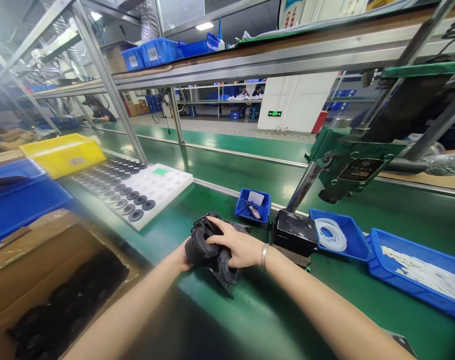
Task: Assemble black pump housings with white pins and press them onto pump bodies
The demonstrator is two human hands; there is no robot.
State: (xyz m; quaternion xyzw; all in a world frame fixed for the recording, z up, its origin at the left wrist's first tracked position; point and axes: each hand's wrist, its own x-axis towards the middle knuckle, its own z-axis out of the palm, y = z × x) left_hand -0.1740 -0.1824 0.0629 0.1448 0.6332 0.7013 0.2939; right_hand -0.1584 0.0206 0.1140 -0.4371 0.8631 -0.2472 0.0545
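Observation:
A black moulded plastic housing [202,241] with round cup-like openings is between my hands, above the green bench. It may be more than one piece; I cannot tell. My left hand [184,256] grips its left side, most of the fingers hidden behind it. From the right, my right hand [239,244] closes over the top, with fingertips reaching into the round openings. Just beyond the housing stands a small blue bin [265,204] holding a dark tool with a metallic part.
To the left, a cardboard box [110,235] contains black parts, and a white tray [170,181] carries rows of black discs. A green press [340,155] rises at right on a black base [295,231]. Beside it are blue bins with white tubing [330,235] and small white pieces [426,272].

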